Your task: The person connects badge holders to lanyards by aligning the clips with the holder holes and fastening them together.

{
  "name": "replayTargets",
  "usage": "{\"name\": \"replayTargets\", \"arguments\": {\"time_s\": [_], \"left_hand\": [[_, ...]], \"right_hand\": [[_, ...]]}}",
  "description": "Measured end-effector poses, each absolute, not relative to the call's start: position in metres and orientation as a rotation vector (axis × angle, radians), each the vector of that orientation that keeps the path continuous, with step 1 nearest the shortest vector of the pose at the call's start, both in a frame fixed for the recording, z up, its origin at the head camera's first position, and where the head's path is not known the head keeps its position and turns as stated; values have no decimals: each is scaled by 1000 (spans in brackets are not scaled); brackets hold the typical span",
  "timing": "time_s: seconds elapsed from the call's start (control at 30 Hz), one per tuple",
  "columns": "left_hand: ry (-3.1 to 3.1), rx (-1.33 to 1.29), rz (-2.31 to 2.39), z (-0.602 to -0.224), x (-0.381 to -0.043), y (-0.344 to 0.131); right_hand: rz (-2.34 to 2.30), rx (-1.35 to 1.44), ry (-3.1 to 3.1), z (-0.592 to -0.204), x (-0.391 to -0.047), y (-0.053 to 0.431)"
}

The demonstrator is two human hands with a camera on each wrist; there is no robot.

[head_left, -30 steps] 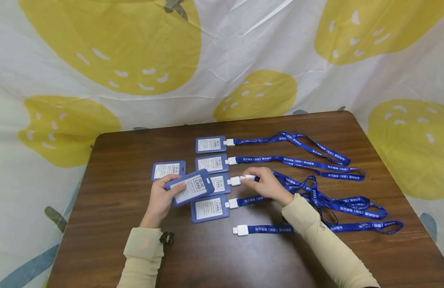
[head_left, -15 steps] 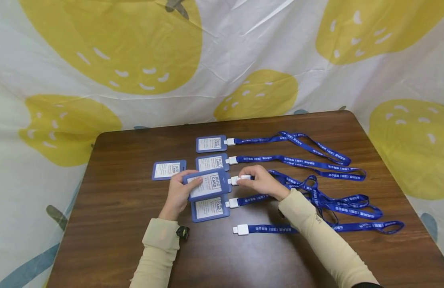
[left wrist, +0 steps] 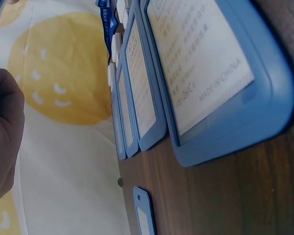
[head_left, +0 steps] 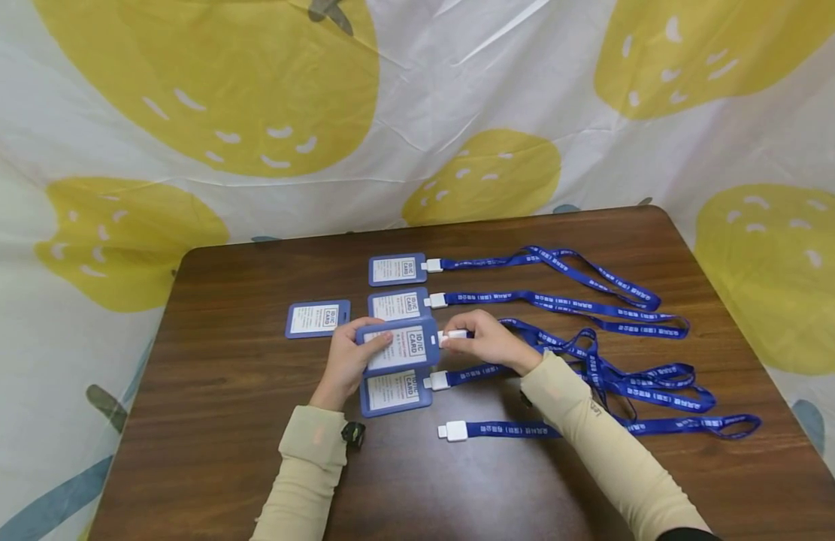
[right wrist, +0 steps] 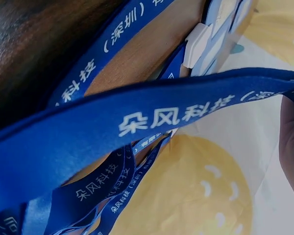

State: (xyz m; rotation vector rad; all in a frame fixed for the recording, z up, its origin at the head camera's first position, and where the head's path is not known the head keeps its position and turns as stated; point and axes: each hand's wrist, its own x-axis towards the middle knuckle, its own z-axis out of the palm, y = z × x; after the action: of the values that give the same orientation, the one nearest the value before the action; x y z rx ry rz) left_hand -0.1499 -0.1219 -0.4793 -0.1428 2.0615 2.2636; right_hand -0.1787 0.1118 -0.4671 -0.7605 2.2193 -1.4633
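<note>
My left hand (head_left: pixel 346 361) grips a blue ID card holder (head_left: pixel 402 347) by its left part, thumb on the front. It is raised over the row of card holders and hides one of them. Its slotted end points right, close to a white clip (head_left: pixel 454 336) on a blue lanyard (right wrist: pixel 152 110). My right hand (head_left: pixel 488 342) pinches that clip between thumb and fingers. Whether the clip's tip touches the slot cannot be made out. In the left wrist view, part of the left hand (left wrist: pixel 5 132) shows at the left edge.
Card holders with lanyards clipped on, such as the far one (head_left: pixel 397 270) and the near one (head_left: pixel 393 391), lie in a row. A loose holder (head_left: pixel 317 319) lies at left. A lanyard with a bare clip (head_left: pixel 455 430) lies nearest on the brown table (head_left: pixel 221 421).
My left hand has moved right with the card holder, which turned level and came up to the clip. My right hand has shifted slightly left, still pinching the clip.
</note>
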Motion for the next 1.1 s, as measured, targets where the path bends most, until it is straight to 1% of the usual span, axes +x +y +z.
{"name": "replayTargets", "arguments": {"time_s": [0.6,0.87,1.1], "left_hand": [[2042,-121,2262,-480,-150,-119],[2078,-163,2244,-481,-150,-112],[2152,-100,2213,-480,-149,-105]], "right_hand": [[-1475,-813,2197,-470,-182,111],[-1547,-686,2163,-471,-179,106],[-1540,-661,2158,-447,-168,102]]}}
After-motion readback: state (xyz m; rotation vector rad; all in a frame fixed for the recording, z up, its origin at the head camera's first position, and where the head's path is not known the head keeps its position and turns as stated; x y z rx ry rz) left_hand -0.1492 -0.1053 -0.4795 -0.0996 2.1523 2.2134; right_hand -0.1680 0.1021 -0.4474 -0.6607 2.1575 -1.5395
